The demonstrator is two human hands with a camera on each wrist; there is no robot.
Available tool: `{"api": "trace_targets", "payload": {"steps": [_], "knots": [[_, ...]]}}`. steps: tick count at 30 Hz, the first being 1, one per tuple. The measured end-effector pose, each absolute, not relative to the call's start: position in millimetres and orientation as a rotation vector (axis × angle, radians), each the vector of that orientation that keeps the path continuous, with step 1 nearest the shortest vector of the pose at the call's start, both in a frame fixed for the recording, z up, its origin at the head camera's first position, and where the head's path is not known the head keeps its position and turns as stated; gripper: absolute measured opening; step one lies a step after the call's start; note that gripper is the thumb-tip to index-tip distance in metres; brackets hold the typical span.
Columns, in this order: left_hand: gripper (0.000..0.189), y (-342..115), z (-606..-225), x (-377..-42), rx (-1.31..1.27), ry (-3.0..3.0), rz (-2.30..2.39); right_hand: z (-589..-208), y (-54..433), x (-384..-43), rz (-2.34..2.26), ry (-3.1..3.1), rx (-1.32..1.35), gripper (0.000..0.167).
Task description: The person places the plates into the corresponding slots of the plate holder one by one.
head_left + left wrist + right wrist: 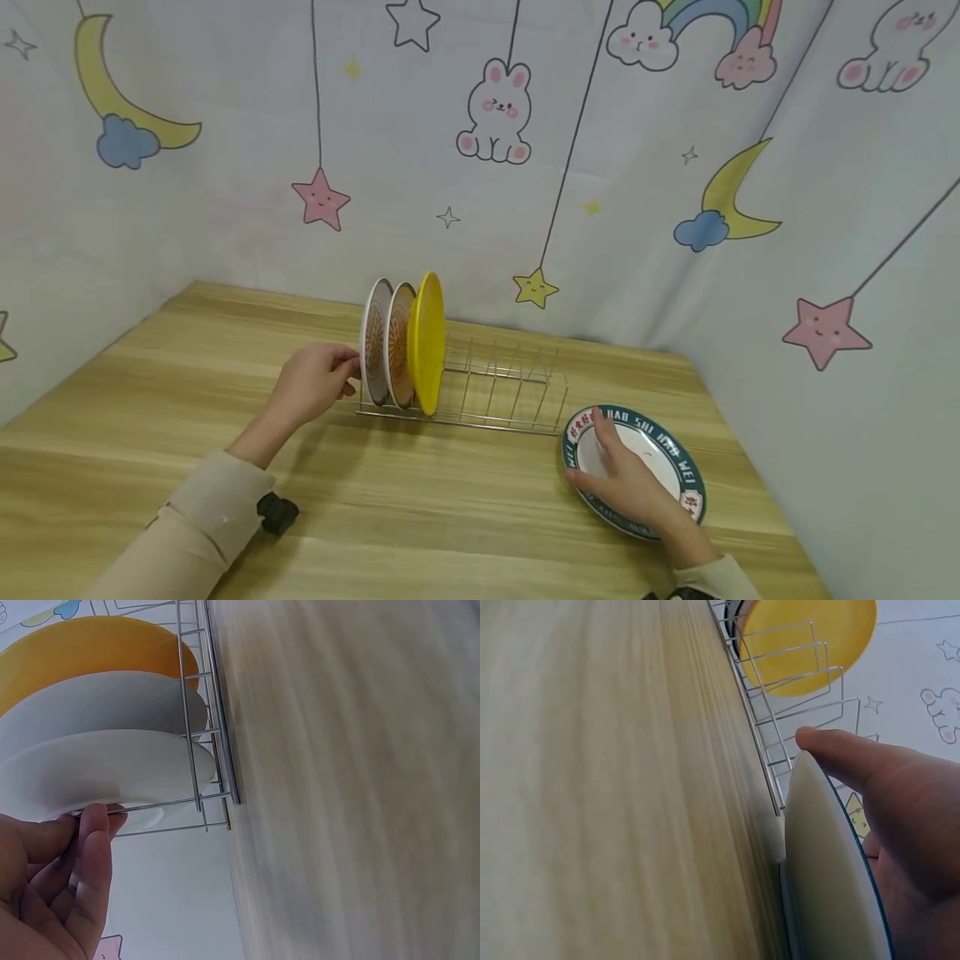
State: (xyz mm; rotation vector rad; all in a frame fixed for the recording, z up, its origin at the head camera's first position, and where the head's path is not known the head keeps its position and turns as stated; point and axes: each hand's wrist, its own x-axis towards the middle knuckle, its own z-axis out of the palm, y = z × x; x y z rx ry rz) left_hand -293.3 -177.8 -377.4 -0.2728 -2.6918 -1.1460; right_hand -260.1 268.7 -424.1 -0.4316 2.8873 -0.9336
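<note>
A wire dish rack point(495, 423) stands on the table. My left hand point(318, 383) pinches the upright wire at its left end, and the left wrist view shows thumb and fingertips closed on that wire. Three plates stand upright in the rack beside this hand: a white patterned plate point(375, 342), a second brown-patterned plate point(400, 346) and a yellow plate point(429, 342). Right of the rack is a white plate with a green lettered rim point(693, 475). My right hand point(630, 479) lies over it with fingers extended, thumb at the rim point(832, 825).
The wooden table point(420, 517) meets patterned cloth walls point(390, 167) at the back and sides. Bare wire slots point(510, 392) fill the rack's right part. Dark straps with small devices point(277, 512) sit at the wrists.
</note>
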Motion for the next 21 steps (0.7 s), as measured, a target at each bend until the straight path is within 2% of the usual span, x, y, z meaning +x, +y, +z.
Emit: {"api": "trace_targets", "payload": {"steps": [11,21], "knots": [[0.027,-179.3,-378.3,-291.9,-0.271,-2.693,-1.127,-428.7,261.9,-259.6,-0.839,2.774,-0.503,0.103],[0.026,-177.5,-374.7,-290.1,-0.267,-2.710,-1.141,-433.6,258.8,-259.9,-0.785,2.804,-0.644,0.093]]}}
